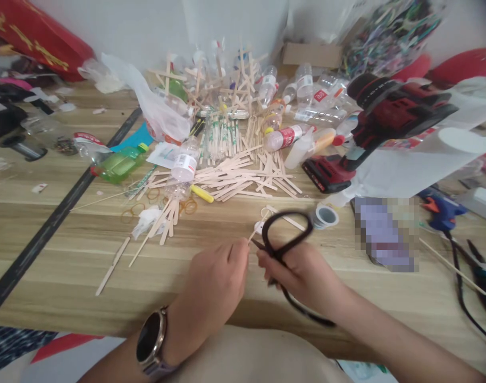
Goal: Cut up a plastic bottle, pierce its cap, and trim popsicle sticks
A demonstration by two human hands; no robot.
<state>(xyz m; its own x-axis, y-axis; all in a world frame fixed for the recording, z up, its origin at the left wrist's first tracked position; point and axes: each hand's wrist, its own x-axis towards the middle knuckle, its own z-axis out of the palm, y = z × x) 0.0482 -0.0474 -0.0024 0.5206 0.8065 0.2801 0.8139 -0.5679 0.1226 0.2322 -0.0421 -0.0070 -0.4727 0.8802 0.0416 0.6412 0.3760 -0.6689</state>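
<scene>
My right hand [309, 274] grips black-handled scissors [270, 243], one large loop standing above the fingers and the other below. Their dark blades point left. Closed just beside the blade tips, my left hand [217, 284] pinches a thin wooden stick [252, 233], whose end pokes up past the thumb. Most of that stick is hidden by the fingers. Behind my hands lie a small white round piece [260, 227] and a flat wooden craft stick [286, 217]. A spool-like grey roll [326, 216] stands just beyond the scissors.
Craft sticks [235, 178] are piled mid-table among plastic bottles [184, 166]. A red cordless drill [370, 122] stands at right, near a phone [384, 234] and a blue glue gun [442, 208]. Loose sticks [112, 268] and a green bottle [121, 164] lie left.
</scene>
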